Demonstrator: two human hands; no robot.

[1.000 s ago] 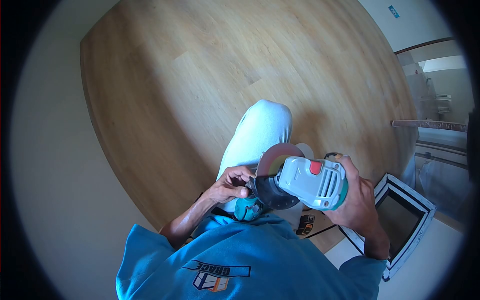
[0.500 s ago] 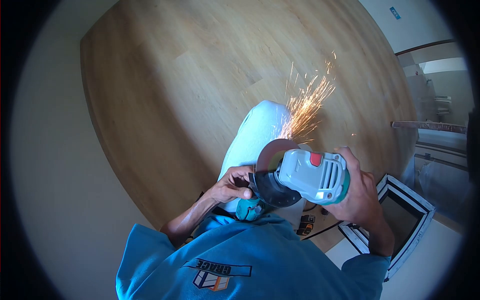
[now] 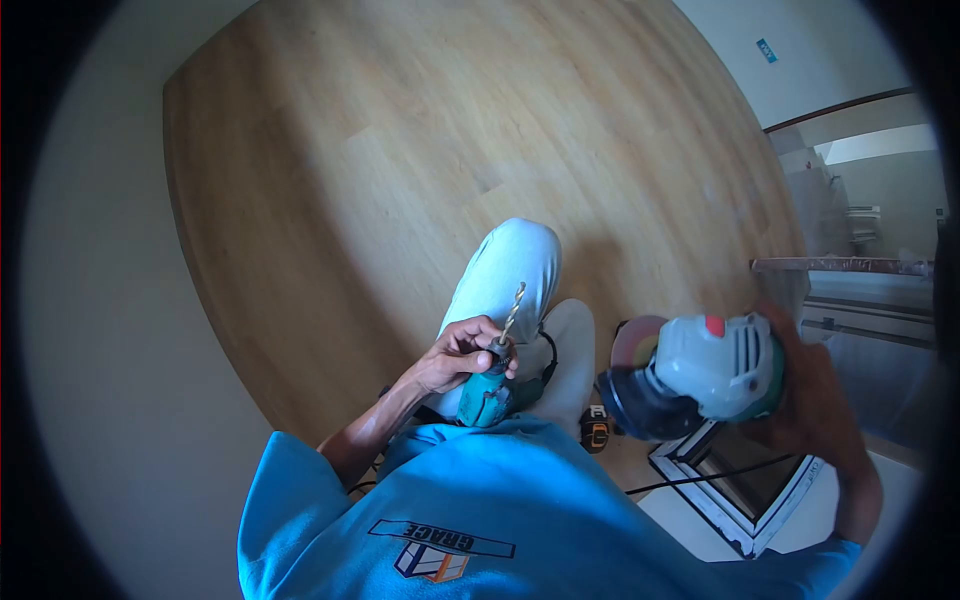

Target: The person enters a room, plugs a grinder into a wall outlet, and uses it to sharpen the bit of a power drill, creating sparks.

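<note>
The drill (image 3: 487, 392) has a teal body and a dark chuck, and a thin twisted drill bit (image 3: 514, 309) stands out of the chuck, pointing up and away over the person's knee. The angle grinder (image 3: 712, 375) has a light grey housing with a red switch on top, a teal rear part, a dark guard and a round disc at its front; it is held well apart from the drill, to the right.

The left hand (image 3: 455, 362) is closed around the chuck, the fingers pinching it at the base of the bit. The right hand (image 3: 815, 405) is wrapped around the rear of the grinder, somewhat blurred.

Below is a light wooden floor (image 3: 400, 150). A framed panel (image 3: 735, 480) lies on the floor under the grinder, and a white wall (image 3: 90, 300) is at the left.
</note>
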